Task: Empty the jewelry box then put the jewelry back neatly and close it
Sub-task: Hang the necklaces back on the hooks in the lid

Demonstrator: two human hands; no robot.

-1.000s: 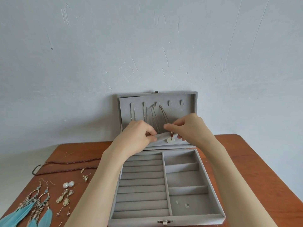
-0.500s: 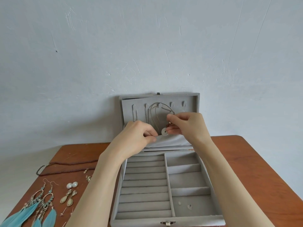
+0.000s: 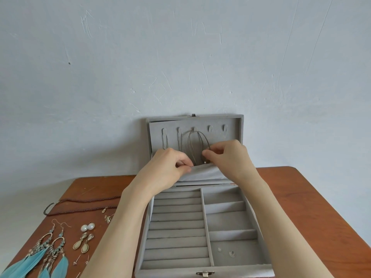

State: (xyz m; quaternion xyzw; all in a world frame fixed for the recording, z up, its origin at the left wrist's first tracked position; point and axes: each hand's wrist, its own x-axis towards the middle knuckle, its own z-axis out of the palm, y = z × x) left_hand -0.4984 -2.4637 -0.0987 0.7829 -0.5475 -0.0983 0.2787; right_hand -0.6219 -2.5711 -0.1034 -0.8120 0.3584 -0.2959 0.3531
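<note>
Grey velvet covers the jewelry box (image 3: 200,263), which stands open on the wooden table (image 3: 301,197) with its lid (image 3: 230,125) upright against the wall. Our left hand (image 3: 168,167) pinches the top edge of the lid pocket (image 3: 202,174) and holds it outward. Just beside it, our right hand (image 3: 226,157) grips the cord necklace (image 3: 192,145) that hangs from a hook in the lid. Feather earrings (image 3: 40,257) lie well apart on the left.
</note>
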